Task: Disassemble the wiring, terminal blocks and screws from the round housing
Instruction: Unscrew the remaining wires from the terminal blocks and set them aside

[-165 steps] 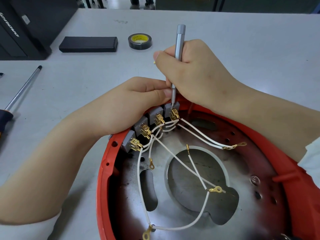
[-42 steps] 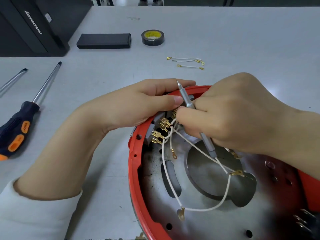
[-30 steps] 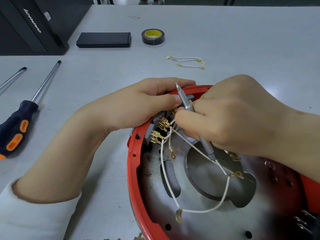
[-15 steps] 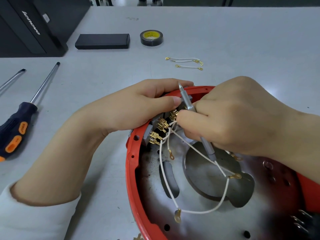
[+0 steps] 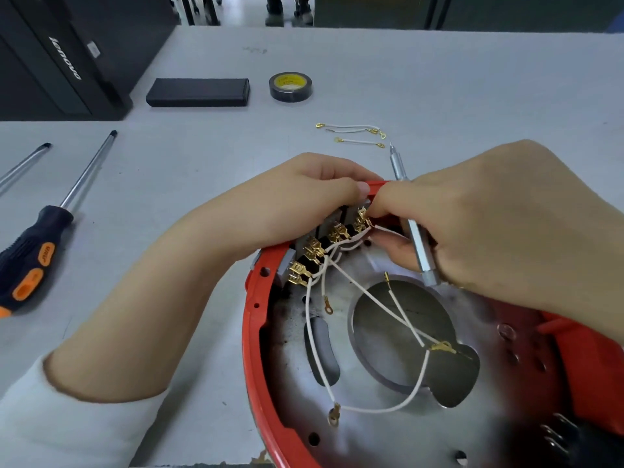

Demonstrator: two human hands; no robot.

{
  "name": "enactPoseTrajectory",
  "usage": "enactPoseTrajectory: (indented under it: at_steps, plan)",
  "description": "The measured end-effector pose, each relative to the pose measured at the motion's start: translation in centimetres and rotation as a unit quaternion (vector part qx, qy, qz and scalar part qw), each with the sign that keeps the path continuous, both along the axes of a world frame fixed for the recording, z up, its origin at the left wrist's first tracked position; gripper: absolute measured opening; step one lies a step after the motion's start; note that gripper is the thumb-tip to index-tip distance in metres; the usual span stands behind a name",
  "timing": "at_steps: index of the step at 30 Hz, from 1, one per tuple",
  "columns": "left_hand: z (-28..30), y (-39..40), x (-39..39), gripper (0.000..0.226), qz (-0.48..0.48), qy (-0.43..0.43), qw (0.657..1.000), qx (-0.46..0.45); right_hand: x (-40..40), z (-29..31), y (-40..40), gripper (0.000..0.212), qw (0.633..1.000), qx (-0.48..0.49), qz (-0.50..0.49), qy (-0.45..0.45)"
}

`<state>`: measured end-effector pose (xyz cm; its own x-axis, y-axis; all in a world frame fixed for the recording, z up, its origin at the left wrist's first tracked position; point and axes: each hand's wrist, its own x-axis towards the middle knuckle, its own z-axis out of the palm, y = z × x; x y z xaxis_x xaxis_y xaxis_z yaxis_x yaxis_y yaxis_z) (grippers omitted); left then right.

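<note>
right hand shifted up; fingers now pinch top connector, screwdriver tucked.

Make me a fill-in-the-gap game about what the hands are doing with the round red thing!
1. The rim of the round housing is coloured ____.
2. The slim silver screwdriver is held in the ____ hand.
3. The tape roll on the table has a ____ core.
4. The loose wires lying beyond the hands are coloured ____.

Missing words: red; right; yellow; white
</note>
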<state>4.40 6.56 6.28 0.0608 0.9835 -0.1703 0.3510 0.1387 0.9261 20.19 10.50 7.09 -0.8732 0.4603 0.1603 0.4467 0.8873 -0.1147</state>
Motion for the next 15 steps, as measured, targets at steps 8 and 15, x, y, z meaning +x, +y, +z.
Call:
enactPoseTrajectory:
  at_steps: [8,15]
  plan:
    - [-0.7,0.1,0.0,0.029,-0.032,0.017,0.999,0.030,1.2,1.1,-1.6,0.016,0.964,0.247,-0.003,-0.101]
    - [-0.6,0.0,-0.1,0.031,-0.055,0.020,0.998,0.037,1.0,0.6,-0.8,0.018,0.965,0.258,0.018,-0.042]
